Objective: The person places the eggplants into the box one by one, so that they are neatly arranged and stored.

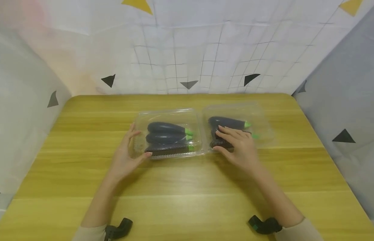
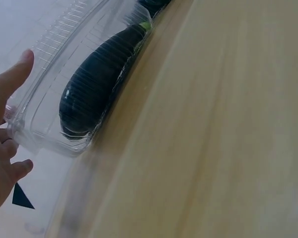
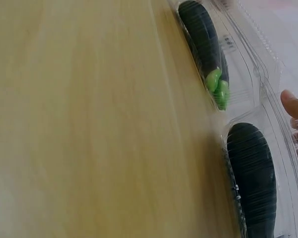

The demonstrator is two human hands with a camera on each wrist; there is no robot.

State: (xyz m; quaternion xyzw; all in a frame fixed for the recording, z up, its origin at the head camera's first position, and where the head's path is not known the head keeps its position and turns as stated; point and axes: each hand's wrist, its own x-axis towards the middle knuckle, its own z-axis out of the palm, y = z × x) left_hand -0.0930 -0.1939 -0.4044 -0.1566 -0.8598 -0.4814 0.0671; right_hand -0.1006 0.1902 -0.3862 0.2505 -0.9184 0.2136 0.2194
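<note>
Two clear plastic clamshell boxes stand side by side on the table, each with several dark purple eggplants inside. At the left box (image 1: 138, 118), my left hand (image 1: 124, 157) spans the near left corner, thumb at the front edge and fingers along the left side. Its eggplants (image 1: 166, 128) have green stem ends pointing right. My right hand (image 1: 239, 147) rests on top of the right box (image 1: 263, 115) with fingers spread, partly covering the eggplants (image 1: 226, 122) in it. The left wrist view shows an eggplant (image 2: 97, 79) through the ribbed plastic; the right wrist view shows both boxes.
The wooden table (image 1: 181, 201) runs back to a white patterned cloth (image 1: 190, 43). Grey cloth hangs at both sides. Dark wrist-worn devices (image 1: 119, 228) show near both sleeves at the front.
</note>
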